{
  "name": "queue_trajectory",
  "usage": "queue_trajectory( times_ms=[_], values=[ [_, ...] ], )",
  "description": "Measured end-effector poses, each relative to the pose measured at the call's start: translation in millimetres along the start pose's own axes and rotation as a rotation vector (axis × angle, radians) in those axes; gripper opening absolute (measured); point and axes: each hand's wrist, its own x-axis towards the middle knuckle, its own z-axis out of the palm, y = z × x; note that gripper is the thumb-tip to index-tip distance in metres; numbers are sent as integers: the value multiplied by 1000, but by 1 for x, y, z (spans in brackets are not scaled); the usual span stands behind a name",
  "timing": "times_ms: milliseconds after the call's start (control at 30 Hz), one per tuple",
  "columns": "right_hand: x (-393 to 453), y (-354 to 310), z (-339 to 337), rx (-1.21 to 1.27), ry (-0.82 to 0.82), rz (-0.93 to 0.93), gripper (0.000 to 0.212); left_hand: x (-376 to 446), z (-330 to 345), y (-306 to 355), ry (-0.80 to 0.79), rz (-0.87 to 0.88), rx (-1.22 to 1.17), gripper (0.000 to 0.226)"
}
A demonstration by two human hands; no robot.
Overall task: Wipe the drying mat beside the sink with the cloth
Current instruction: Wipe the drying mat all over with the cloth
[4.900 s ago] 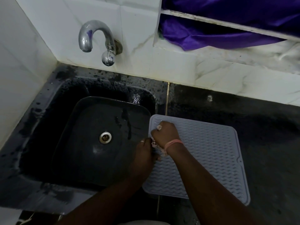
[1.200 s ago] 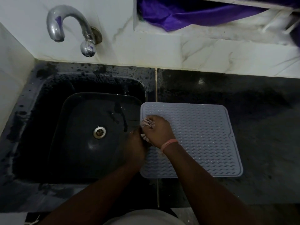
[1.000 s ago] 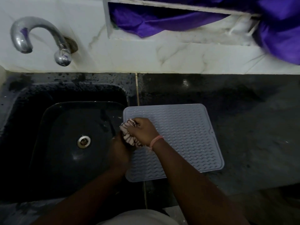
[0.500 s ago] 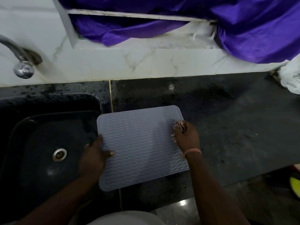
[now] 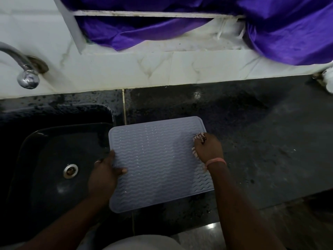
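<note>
A pale grey ribbed drying mat lies on the dark counter, its left edge hanging over the sink. My left hand clamps that left edge, thumb on top of the mat. My right hand is closed on a small bunched pink-and-white cloth and presses it on the mat's right side, near the far right corner. Most of the cloth is hidden under my fingers; only its ends stick out.
The black sink with a metal drain lies to the left, a chrome tap above it. The speckled dark counter runs right. Purple fabric hangs over the white tiled ledge behind.
My right hand has swept the cloth from the mat's left edge across to its right side. My left hand let go of the cloth and now holds the mat's left edge.
</note>
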Motion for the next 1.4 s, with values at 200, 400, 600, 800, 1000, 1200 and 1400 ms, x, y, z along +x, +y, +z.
queue_trajectory(
  times_ms=[200, 400, 600, 800, 1000, 1200, 1400],
  values=[
    [-1, -18, 5, -128, -51, -83, 26, 1, 0, -1, 1, -1, -23, 87],
    [-2, -36, 18, -192, -104, -98, 27, 2, 0, -4, -10, -11, -75, 87],
    [-17, -60, 44, -173, -162, -130, 26, -1, 0, -4, -19, -4, -131, 86],
    [-45, -75, 72, 17, -153, -186, 16, -5, -3, -3, -11, 18, -167, 82],
    [-57, -81, 87, 37, -132, -254, 27, -6, -2, 0, 17, 31, -274, 69],
    [-66, -98, 109, 15, -196, -319, 27, -9, -6, 1, 11, 16, -242, 73],
    [-77, -117, 131, 15, -233, -360, 32, -13, -13, 9, 2, -84, -282, 120]
  ],
)
